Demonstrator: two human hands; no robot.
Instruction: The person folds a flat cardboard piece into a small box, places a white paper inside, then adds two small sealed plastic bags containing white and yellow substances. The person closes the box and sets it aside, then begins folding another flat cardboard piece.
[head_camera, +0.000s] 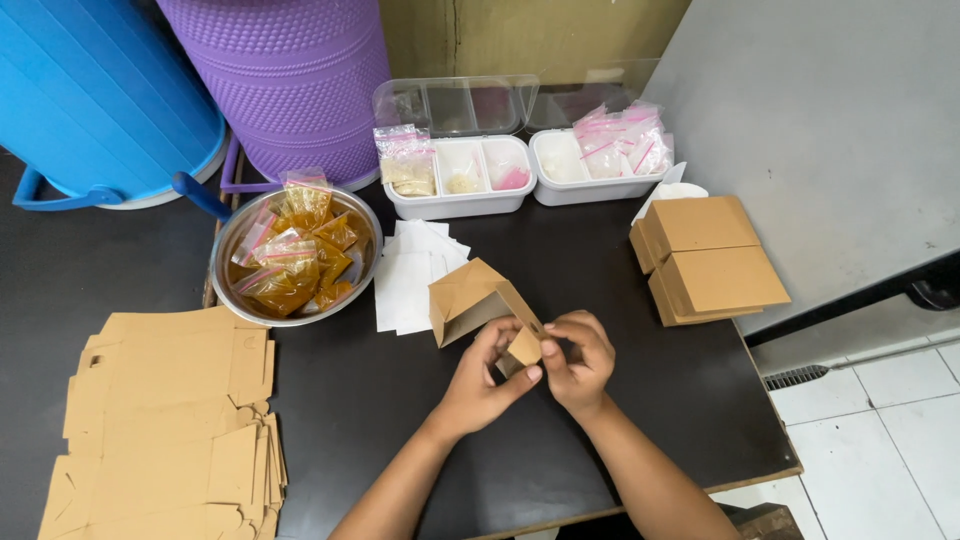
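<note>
From the head view, a half-folded brown cardboard box (478, 300) is held just above the black counter (620, 400), near the middle of it and a little toward the near edge. Its long axis runs from the far left down to the near right, with the end flaps pointing at the person. The left hand (487, 380) has its grip closed on the near flap from below, thumb and fingertips pinching the card; the right hand (578, 358) is clenched on the same end from the right, though which flap it presses is hard to tell, since the fingers cover it. Just beyond the box lie white paper sheets (408, 285), and past them a steel bowl (232, 262) of orange powder sachets. Two white compartment trays (470, 203) with small bags stand along the far edge. Finished brown boxes (712, 262) are stacked at the right edge, and flat box blanks (165, 420) are piled at the near left corner.
</note>
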